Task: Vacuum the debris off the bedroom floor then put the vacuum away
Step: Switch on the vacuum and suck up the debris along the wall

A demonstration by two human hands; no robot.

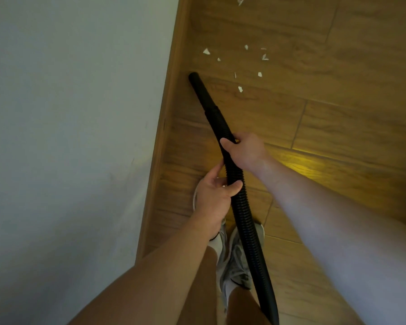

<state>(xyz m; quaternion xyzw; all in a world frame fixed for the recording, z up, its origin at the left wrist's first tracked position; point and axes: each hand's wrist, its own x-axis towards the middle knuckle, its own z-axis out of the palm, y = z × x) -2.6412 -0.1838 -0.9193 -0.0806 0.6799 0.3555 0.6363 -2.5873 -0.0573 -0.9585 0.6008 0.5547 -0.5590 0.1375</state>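
A black ribbed vacuum hose [244, 212] runs from the bottom of the view up to a smooth black nozzle [201, 91]. The nozzle tip lies on the wooden floor, close to the baseboard. My right hand [245, 151] grips the hose further up, near where the ribbed part meets the nozzle. My left hand [212, 198] grips the hose just below it. Several white paper scraps [240, 88] lie scattered on the floor ahead and to the right of the nozzle tip, apart from it. The vacuum's body is out of view.
A white wall [68, 137] with a wooden baseboard [167, 127] fills the left side. Wood plank floor [338, 90] stretches right and ahead. My feet in grey sneakers [237, 259] stand under the hose. A yellow light patch [298, 163] lies on the floor at the right.
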